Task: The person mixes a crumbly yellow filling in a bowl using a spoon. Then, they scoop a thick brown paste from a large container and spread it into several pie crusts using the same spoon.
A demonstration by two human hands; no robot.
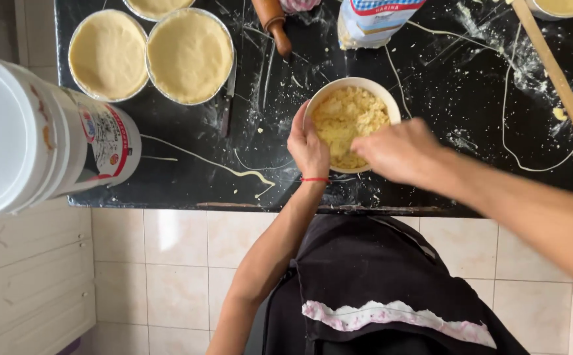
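A white bowl [351, 85] of pale yellow crumbly dough [345, 118] stands on the black countertop [444, 85]. My left hand [307, 146] grips the bowl's left rim; a red string circles that wrist. My right hand [401, 152] reaches over the bowl's right front edge, fingers down in the crumbs. What the fingertips pinch is hidden.
Three round foil tins lined with dough [190, 55] sit at the back left beside a knife [228, 98]. A big white bucket [36, 135] lies at the left. A rolling pin [273, 23], a flour bag [372, 20], a wooden spoon [556, 72] and dough strips lie around.
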